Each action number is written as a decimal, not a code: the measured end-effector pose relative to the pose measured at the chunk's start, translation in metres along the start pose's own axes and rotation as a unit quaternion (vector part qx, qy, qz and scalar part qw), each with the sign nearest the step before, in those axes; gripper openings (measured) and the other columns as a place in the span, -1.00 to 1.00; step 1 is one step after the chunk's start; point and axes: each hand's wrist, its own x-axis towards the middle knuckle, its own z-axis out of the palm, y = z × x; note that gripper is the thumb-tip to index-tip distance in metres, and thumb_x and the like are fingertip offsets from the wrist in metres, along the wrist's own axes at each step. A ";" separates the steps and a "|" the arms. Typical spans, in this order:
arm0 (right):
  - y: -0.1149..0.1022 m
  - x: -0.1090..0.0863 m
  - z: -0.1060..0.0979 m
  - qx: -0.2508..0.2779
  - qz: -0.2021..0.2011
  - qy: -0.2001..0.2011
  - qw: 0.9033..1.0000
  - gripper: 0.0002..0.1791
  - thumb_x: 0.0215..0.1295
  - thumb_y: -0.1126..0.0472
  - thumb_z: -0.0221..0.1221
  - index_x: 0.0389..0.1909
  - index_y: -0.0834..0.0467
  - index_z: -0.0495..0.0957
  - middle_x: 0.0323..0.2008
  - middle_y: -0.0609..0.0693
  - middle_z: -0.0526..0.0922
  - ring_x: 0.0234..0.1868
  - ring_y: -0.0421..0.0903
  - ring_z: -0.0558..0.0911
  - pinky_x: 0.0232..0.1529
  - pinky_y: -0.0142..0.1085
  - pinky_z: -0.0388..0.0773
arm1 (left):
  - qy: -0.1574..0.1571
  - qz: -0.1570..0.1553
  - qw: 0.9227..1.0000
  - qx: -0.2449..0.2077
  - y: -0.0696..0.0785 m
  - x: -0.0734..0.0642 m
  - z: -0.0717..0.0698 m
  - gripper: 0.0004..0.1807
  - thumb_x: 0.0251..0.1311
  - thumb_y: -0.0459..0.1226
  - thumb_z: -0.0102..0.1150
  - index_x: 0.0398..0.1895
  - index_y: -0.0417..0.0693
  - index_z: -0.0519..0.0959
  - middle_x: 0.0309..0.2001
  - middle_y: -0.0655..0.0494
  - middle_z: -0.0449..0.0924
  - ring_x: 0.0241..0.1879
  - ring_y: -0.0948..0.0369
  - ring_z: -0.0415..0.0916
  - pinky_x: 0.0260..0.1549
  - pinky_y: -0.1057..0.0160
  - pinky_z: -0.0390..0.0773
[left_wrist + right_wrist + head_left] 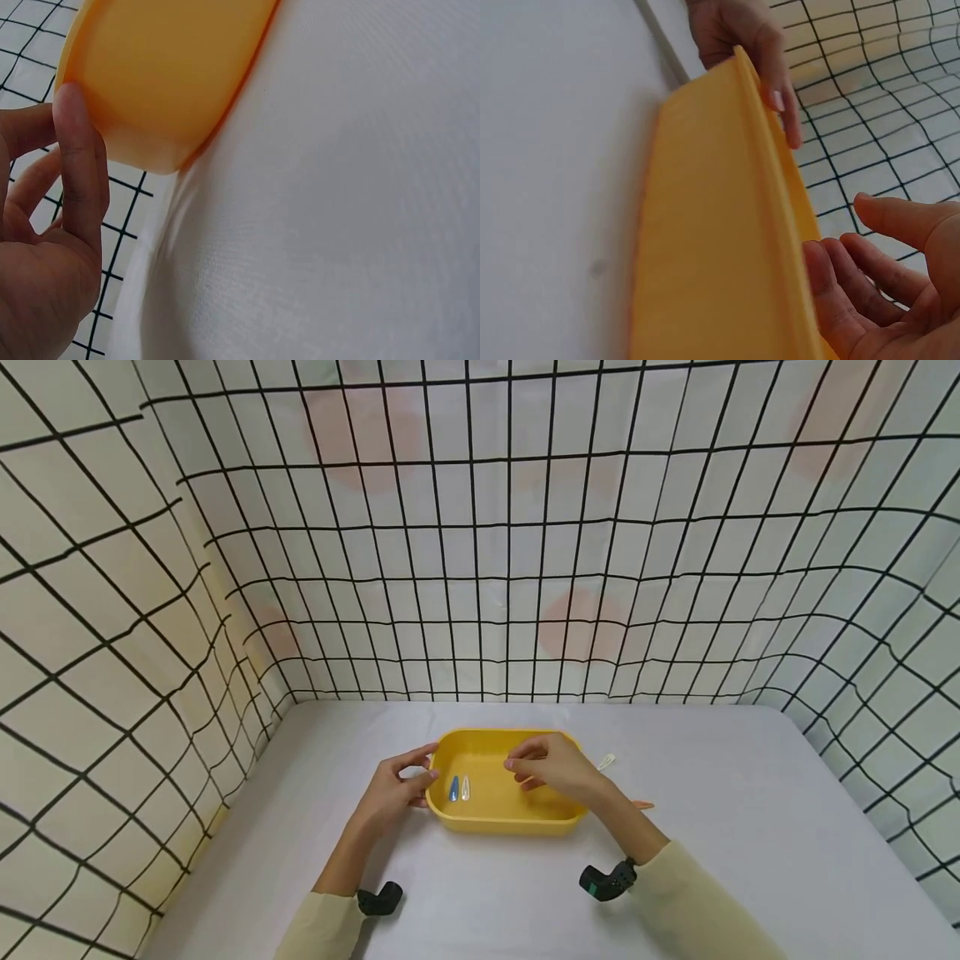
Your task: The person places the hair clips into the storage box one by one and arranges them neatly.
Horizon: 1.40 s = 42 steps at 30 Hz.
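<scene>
A yellow tray (498, 827) lies on the white table. My left hand (393, 789) grips its left rim, thumb at the inner side and fingers outside; the left wrist view shows the thumb on the tray wall (157, 67). Inside the tray, towards its left end, a blue snap hair clip (453, 788) and a white snap hair clip (466, 788) lie side by side. Over the tray's right half hovers my right hand (551, 768). In the right wrist view its thumb stands apart from the loosely bent fingers (847, 292), and no held thing shows between them.
Right of the tray, a white hair clip (607, 762) and an orange clip (642, 805), partly hidden by the right forearm, lie on the table (720, 843). Black grid netting (487, 543) over white cloth walls the back and sides.
</scene>
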 end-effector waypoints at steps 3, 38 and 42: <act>-0.001 -0.005 -0.015 -0.003 -0.010 -0.001 1.000 -0.68 0.37 0.09 0.35 -0.02 0.23 0.68 0.01 0.29 0.70 -0.04 0.19 0.73 -0.06 -0.10 0.79 | -0.003 -0.001 1.000 -0.001 0.000 0.001 0.000 -0.46 0.30 -0.27 0.37 0.35 0.16 0.59 0.06 -0.05 0.47 -0.51 0.15 0.62 -0.43 0.30 0.75; 0.097 -0.089 -0.118 -0.093 0.045 0.090 0.991 -0.53 0.39 -0.04 0.31 0.05 0.29 0.65 -0.19 0.08 0.81 -0.24 -0.08 0.70 -0.26 -0.36 0.71 | 0.000 -0.004 1.000 0.001 -0.001 0.001 0.001 -0.47 0.31 -0.30 0.36 0.34 0.15 0.59 0.05 -0.05 0.46 -0.54 0.15 0.60 -0.45 0.32 0.74; 0.108 -0.093 -0.120 -0.098 0.064 0.097 0.988 -0.52 0.38 -0.04 0.32 0.02 0.30 0.66 -0.30 0.05 0.79 -0.34 -0.08 0.67 -0.33 -0.33 0.70 | -0.001 -0.006 1.000 -0.001 0.001 0.001 0.000 -0.47 0.30 -0.30 0.36 0.34 0.17 0.59 0.07 -0.04 0.46 -0.54 0.14 0.60 -0.45 0.31 0.74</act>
